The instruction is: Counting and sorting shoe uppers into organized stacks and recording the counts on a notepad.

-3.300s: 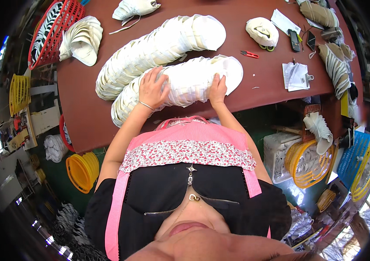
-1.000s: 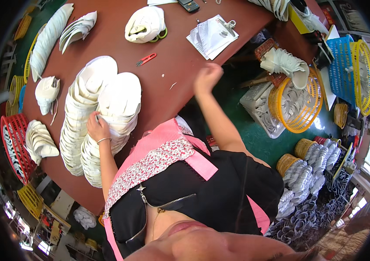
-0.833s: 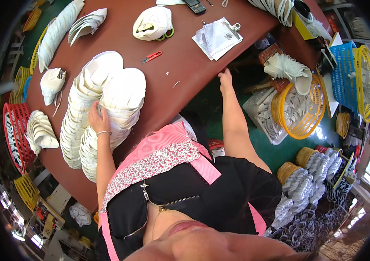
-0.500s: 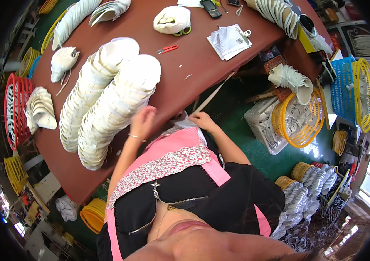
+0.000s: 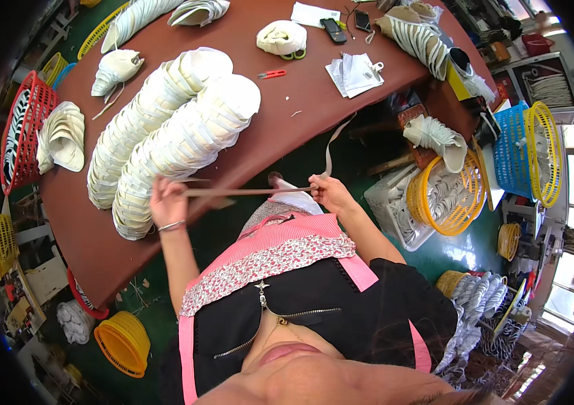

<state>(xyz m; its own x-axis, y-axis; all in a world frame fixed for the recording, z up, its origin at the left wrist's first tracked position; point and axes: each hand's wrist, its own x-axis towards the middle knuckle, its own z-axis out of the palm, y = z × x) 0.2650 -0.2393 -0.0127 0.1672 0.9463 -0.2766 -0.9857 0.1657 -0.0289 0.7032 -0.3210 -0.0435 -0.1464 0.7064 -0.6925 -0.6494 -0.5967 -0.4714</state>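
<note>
A long pale fabric strip (image 5: 253, 192) stretches almost level in front of my apron. Its left part is pinched in my left hand (image 5: 167, 204), beside the near end of the stacked white shoe uppers (image 5: 186, 145). My right hand (image 5: 332, 194) is closed on the strip farther right, and a loose length rises from there toward the table's edge. A second row of nested white uppers (image 5: 152, 111) lies alongside the first on the reddish-brown table (image 5: 287, 131). Around my left hand the strip's end looks blurred.
Red-handled thread snips (image 5: 272, 74), a white cloth bundle (image 5: 281, 38) over green-handled scissors and some papers (image 5: 354, 75) lie farther back. A red basket (image 5: 30, 128) stands left of the table. On the right are a yellow basket (image 5: 449, 223) and a blue basket (image 5: 511, 152).
My left hand has moved left and down, and the strip is now drawn out between both hands. My right hand has shifted slightly right. The whole view has turned a little.
</note>
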